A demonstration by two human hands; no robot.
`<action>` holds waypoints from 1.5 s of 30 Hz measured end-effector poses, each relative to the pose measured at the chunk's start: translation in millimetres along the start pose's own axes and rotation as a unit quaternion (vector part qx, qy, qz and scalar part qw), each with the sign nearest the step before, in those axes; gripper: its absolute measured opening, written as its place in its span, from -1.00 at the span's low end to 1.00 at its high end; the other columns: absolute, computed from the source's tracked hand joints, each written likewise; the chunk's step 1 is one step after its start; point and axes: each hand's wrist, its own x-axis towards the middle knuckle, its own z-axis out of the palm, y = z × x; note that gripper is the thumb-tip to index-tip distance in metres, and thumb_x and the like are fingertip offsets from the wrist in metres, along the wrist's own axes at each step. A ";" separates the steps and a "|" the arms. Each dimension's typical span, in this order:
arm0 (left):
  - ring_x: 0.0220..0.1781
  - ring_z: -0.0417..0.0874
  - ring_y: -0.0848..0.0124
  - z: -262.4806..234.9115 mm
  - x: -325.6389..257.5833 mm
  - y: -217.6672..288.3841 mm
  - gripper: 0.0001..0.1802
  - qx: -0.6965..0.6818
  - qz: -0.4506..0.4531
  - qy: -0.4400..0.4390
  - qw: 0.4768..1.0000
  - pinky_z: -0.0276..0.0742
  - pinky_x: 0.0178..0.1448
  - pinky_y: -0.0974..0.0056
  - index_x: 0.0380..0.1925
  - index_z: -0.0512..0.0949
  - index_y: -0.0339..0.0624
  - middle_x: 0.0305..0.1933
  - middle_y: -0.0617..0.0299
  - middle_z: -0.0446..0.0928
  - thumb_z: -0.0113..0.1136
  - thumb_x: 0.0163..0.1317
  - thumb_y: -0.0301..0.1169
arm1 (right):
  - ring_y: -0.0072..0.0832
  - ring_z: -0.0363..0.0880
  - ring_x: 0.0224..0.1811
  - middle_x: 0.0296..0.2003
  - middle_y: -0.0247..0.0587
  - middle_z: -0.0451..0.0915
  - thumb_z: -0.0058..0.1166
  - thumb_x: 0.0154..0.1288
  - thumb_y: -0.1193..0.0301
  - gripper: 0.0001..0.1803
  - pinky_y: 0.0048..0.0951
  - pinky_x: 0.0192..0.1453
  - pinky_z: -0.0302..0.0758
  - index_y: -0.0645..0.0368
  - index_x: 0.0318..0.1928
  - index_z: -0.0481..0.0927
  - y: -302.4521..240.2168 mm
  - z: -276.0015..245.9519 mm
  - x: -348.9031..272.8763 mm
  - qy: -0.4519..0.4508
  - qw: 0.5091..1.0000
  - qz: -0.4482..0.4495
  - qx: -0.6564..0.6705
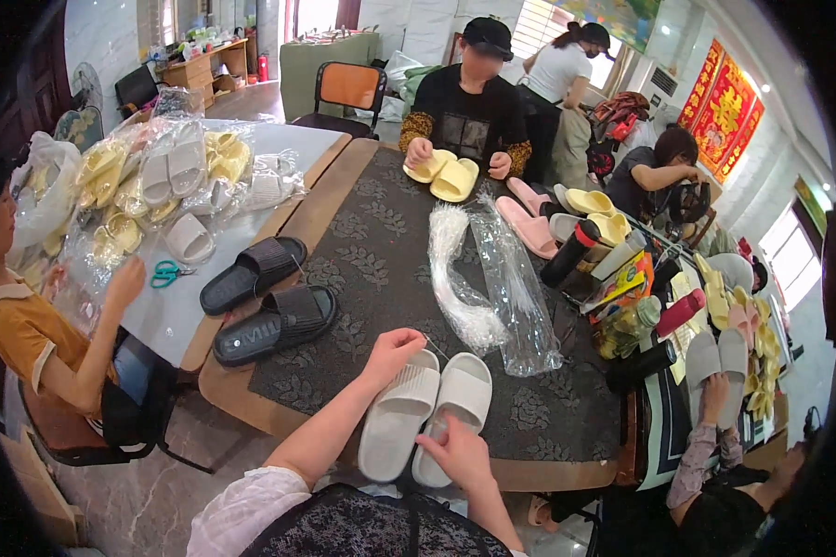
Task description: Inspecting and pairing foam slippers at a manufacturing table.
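Observation:
A pair of light grey slide slippers lies at the table's near edge: the left slipper [401, 399] and the right slipper [464, 385], side by side with toes pointing away. My left hand [392, 360] is over the left slipper's toe, its fingertips pinched on a thin clear plastic tie [437, 349]. My right hand [459, 452] rests on the right slipper, its thumb and fingers closed at the inner edge by the strap. Beyond the slippers, a bundle of white plastic ties [450, 269] lies beside a clear plastic bag [520, 288].
Black slippers [274, 327] lie on the left side of the patterned dark table [344, 218]. Teal scissors [166, 273] and bagged slippers [172, 162] are farther left. Across, a person holds yellow slippers [455, 178]. Bottles, including a black one [571, 252], stand right. Other people work around.

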 end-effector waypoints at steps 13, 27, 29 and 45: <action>0.21 0.40 0.12 -52.6 -93.2 72.0 -0.48 0.382 0.273 0.085 0.879 0.38 0.24 0.10 0.04 0.49 -0.20 0.13 0.04 0.42 0.18 -0.04 -0.49 | 0.02 0.57 -0.35 -0.40 0.03 0.57 0.11 0.11 0.28 -0.76 0.01 -0.24 0.47 0.20 -0.35 0.47 34.5 3.2 -1.5 0.144 0.989 0.043 -0.012; 0.33 0.28 -0.11 -264.5 -26.5 86.7 0.01 0.591 0.123 0.164 0.780 0.20 0.41 0.01 0.40 0.11 0.01 0.29 -0.22 0.31 0.40 -0.10 -0.45 | 0.05 0.57 -0.29 -0.42 0.05 0.58 0.16 0.01 0.40 -0.80 -0.02 -0.17 0.47 0.24 -0.40 0.49 222.6 -119.3 -74.7 0.304 0.881 0.328 -0.155; 0.24 0.38 -0.07 -234.9 -18.3 96.4 -0.02 0.591 0.052 0.162 0.789 0.30 0.31 0.02 0.39 0.13 0.11 0.22 -0.18 0.38 0.37 -0.08 -0.49 | 0.04 0.57 -0.29 -0.42 0.07 0.57 0.19 -0.02 0.42 -0.78 -0.09 -0.18 0.48 0.29 -0.39 0.47 245.8 -128.3 -74.6 0.318 0.877 0.342 -0.111; -0.40 0.68 0.16 -53.2 -75.9 63.6 -0.38 0.508 0.073 0.083 0.854 0.57 -0.28 0.13 0.06 0.42 -0.13 -0.48 0.15 0.63 0.43 -0.02 -0.23 | -0.14 0.49 0.02 0.07 0.01 0.44 0.33 0.03 0.39 -0.35 -0.17 0.12 0.42 0.28 0.16 0.42 126.1 -86.5 -40.8 0.451 0.884 0.110 -0.059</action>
